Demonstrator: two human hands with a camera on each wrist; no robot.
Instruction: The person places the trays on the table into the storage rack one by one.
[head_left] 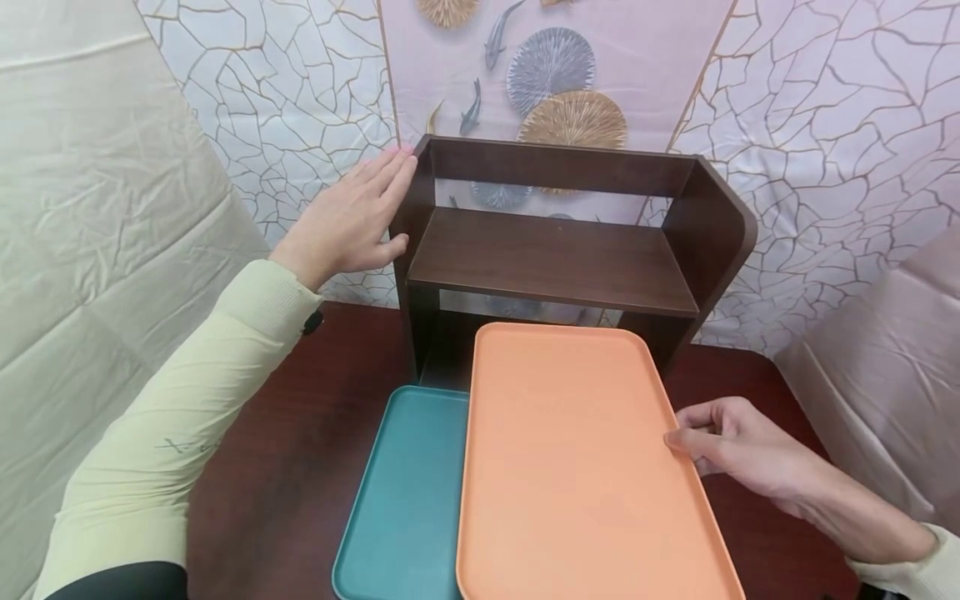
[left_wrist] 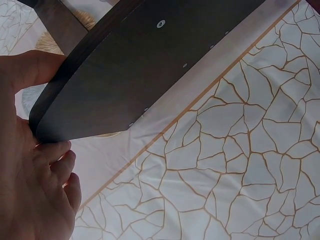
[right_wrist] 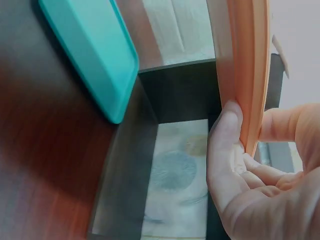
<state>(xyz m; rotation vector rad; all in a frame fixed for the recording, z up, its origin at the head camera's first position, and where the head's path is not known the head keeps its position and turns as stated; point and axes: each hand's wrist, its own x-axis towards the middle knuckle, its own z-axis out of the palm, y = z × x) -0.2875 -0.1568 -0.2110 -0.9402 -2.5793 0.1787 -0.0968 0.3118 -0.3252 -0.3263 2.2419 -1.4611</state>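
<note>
Head view: looking down on a dark wooden table [head_left: 300,467], a shelf unit at 12 o'clock, two trays lying in front of it.
Left hand [head_left: 352,221]: lying flat against the outer left side panel of the dark brown shelf unit [head_left: 555,258], at about 10 o'clock in the head view; fingers [head_left: 386,179] straight and pressing along the panel's upper edge, thumb resting on its front edge.
Left wrist view: showing the palm [left_wrist: 30,150] against the dark panel [left_wrist: 140,65], fingers extended, wrapping nothing.
Right hand [head_left: 738,450]: sitting at 3 o'clock of the orange tray, pinching its right rim between thumb and curled fingers.
Right wrist view: showing the thumb [right_wrist: 225,145] pressing on one face of the orange rim [right_wrist: 250,70], the fingers [right_wrist: 292,122] curling on the other face.
Orange tray [head_left: 577,467]: occupying the centre toward 6 o'clock, far end reaching under the shelf board, left edge overlapping the teal tray.
Teal tray [head_left: 405,500]: lying on the table at 7 o'clock, partly covered by the orange tray, untouched by either hand.
Shelf unit: standing upright on the table at 12 o'clock, backing onto a patterned wall cloth [head_left: 825,125].
Sleeves: pale yellow-green fabric [head_left: 172,450] covering both forearms.
</note>
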